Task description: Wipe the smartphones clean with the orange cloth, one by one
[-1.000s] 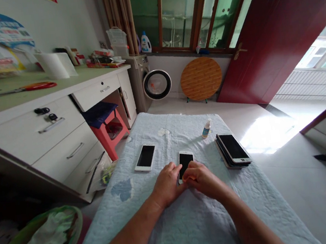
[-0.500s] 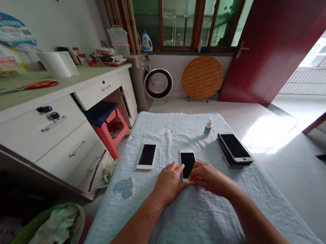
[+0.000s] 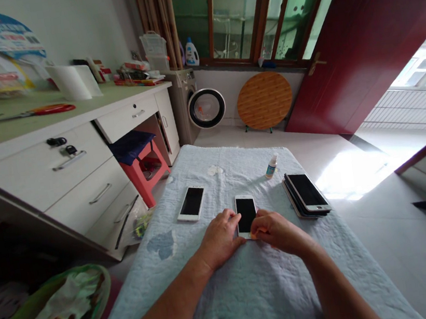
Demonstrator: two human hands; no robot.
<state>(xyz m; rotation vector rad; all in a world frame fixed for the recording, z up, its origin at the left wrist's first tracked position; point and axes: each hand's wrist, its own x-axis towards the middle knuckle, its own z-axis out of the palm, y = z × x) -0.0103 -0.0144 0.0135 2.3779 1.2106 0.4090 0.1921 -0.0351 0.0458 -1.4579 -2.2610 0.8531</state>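
A white smartphone (image 3: 245, 210) with a dark screen lies face up on the blue quilted cover. My left hand (image 3: 220, 236) grips its left edge, fingers at the side and thumb by the lower corner. Closed on a small orange cloth (image 3: 260, 230), my right hand (image 3: 279, 232) touches the phone's lower right part. Another white smartphone (image 3: 191, 203) rests to the left, apart from both hands. To the right is a stack of phones (image 3: 307, 194), the top one face up. A small spray bottle (image 3: 272, 166) stands upright behind that stack.
The quilted cover (image 3: 233, 167) ends at the floor on the right. On the left stand a desk with drawers (image 3: 77, 172), a red stool (image 3: 146, 171) and a waste bin (image 3: 105, 278). Behind are a washing machine (image 3: 183, 106) with its door open and a round wooden tabletop (image 3: 264, 100).
My right hand has shifted slightly right with the orange cloth, along the phone's lower end. My left hand and the phone have stayed in place.
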